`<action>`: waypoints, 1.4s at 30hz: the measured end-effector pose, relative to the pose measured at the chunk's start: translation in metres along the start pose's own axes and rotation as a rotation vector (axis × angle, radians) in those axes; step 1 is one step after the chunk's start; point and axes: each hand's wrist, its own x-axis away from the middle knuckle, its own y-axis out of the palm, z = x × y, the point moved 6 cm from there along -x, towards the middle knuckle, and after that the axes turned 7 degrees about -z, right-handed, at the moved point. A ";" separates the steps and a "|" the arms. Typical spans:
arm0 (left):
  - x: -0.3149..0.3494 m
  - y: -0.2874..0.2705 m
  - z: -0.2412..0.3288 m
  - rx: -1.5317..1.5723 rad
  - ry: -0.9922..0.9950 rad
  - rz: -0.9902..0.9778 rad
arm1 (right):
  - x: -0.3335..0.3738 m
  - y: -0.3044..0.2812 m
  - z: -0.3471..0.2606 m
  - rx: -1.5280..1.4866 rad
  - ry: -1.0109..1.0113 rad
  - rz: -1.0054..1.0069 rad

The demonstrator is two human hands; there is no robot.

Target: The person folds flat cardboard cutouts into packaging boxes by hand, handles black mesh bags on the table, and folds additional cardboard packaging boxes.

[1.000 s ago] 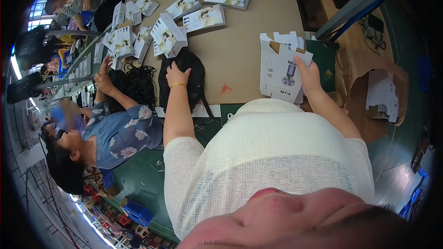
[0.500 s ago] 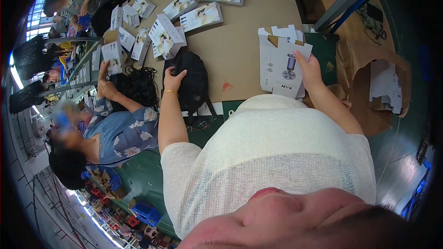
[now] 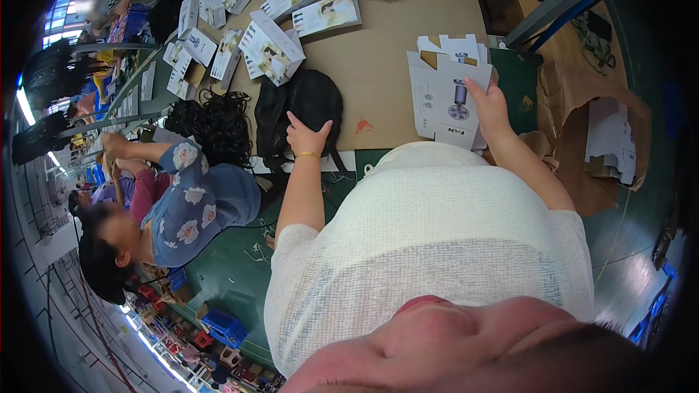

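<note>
Flat white cartons (image 3: 445,105) printed with a small purple fan lie overlapped at the front right of the table. My right hand (image 3: 490,108) grips their right edge, thumb on top and fingers mostly hidden beneath. A black backpack (image 3: 314,98) lies slumped left of the middle, near the table's front edge. At its near side, my left hand (image 3: 309,138) has its thumb and index finger spread and holds nothing. Whether its fingertips touch the fabric I cannot tell.
Several folded picture boxes (image 3: 271,51) are strewn over the far left of the table. Curly black hair (image 3: 218,120) lies beside the backpack. A co-worker in a floral top (image 3: 193,204) sits at left. A brown paper bag (image 3: 568,113) holding flat cartons stands at right, below a metal post (image 3: 553,7).
My left hand has let go of the backpack and moved right and nearer; the backpack now lies flatter. The co-worker's hand has drawn back from a box, which now rests among the others.
</note>
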 end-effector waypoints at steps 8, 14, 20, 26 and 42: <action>-0.024 -0.004 -0.017 0.219 0.197 -0.139 | 0.003 0.002 0.006 -0.002 0.010 -0.051; -0.018 0.013 -0.023 0.360 0.187 -0.117 | 0.007 0.005 0.003 0.007 -0.015 -0.070; 0.041 -0.004 0.049 -0.224 0.769 0.322 | 0.005 -0.009 0.009 0.012 0.004 -0.014; 0.000 0.018 0.098 -0.342 0.430 -0.027 | 0.008 0.004 0.010 0.073 0.038 -0.061; -0.013 0.013 0.079 -0.235 0.590 -0.015 | 0.010 0.000 0.014 0.060 -0.025 -0.094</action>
